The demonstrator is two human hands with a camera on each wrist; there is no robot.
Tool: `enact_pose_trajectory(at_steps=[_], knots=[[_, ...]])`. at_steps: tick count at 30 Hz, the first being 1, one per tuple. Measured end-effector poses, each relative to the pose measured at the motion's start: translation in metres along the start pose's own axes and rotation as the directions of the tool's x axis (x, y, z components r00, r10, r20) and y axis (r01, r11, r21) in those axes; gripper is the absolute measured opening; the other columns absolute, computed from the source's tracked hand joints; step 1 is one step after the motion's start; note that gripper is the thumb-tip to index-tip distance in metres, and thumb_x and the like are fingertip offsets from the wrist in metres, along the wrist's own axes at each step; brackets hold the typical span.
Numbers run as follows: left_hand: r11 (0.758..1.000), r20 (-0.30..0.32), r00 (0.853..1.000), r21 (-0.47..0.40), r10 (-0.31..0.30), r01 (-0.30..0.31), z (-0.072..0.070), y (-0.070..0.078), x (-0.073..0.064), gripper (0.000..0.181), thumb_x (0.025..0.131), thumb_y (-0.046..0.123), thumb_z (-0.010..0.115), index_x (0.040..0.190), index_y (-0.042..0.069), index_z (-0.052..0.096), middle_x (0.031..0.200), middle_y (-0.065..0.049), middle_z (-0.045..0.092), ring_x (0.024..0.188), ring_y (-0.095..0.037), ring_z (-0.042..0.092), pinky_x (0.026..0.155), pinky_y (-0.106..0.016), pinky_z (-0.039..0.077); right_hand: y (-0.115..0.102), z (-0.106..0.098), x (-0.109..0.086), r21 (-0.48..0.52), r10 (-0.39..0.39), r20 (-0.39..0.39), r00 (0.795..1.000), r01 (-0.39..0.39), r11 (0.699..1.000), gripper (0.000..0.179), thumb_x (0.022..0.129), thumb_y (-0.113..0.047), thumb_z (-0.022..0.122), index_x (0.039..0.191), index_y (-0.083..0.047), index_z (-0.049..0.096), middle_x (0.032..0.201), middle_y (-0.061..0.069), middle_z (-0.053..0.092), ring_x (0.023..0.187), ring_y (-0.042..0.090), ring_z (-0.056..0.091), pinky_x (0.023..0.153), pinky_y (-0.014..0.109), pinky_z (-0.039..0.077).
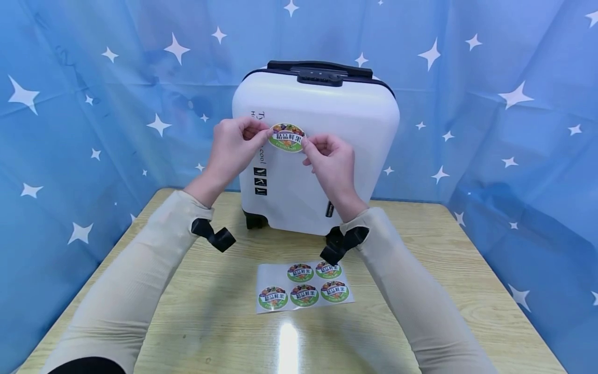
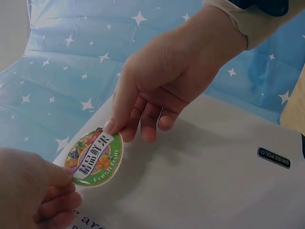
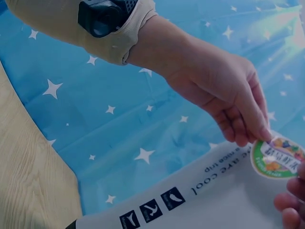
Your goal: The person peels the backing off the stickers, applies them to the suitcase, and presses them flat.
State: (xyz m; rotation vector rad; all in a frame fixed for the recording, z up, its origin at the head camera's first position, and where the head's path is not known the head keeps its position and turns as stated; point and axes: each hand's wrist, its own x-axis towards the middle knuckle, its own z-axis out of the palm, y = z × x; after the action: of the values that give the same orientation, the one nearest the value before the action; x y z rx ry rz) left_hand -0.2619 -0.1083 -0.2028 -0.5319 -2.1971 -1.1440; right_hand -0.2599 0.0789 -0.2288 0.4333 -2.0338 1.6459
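An oval fruit sticker (image 1: 287, 137) with a green lower rim is held level in front of the upper face of a white suitcase (image 1: 299, 197). My left hand (image 1: 233, 146) pinches its left end between thumb and fingers. At the right end, my right hand (image 1: 333, 162) pinches the edge the same way, also seen in the left wrist view as the upper right hand (image 2: 167, 71). The sticker's printed side faces me. Whether its back touches the suitcase I cannot tell. Printed lettering on the suitcase is partly covered by my left hand.
A white backing sheet (image 1: 271, 274) with several matching stickers lies on the wooden table (image 1: 210, 311) before the suitcase. The suitcase stands upright, its black handle (image 1: 322, 67) on top. A blue star-patterned curtain (image 1: 140, 78) hangs behind and along both sides.
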Motion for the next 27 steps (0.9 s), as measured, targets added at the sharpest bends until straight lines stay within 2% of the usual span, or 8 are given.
enact_pose_trajectory(at_steps=[11,27], knots=[[0.999,-0.024,1.0,0.047,0.016,-0.014,0.001,0.003,0.01,0.017,0.087,0.018,0.067,0.092,0.002,0.069,0.083,-0.007,0.066,0.069,-0.011,0.056,0.064,-0.021,0.046,-0.004,0.003,0.009,0.014,-0.026,-0.027,0.999,0.026,1.0,0.023,0.087,-0.024,0.066,0.095,-0.002,0.067,0.085,0.007,0.067,0.063,0.019,0.061,0.056,0.023,0.049],[0.996,-0.04,0.999,0.084,-0.017,0.021,0.001,0.001,0.018,0.018,0.087,0.019,0.066,0.093,0.002,0.068,0.086,-0.008,0.067,0.073,-0.012,0.059,0.07,-0.023,0.049,-0.005,0.009,0.016,-0.048,-0.069,-0.038,0.997,0.067,0.997,0.022,0.087,-0.022,0.066,0.097,-0.002,0.069,0.087,0.006,0.067,0.061,0.018,0.06,0.062,0.023,0.051]])
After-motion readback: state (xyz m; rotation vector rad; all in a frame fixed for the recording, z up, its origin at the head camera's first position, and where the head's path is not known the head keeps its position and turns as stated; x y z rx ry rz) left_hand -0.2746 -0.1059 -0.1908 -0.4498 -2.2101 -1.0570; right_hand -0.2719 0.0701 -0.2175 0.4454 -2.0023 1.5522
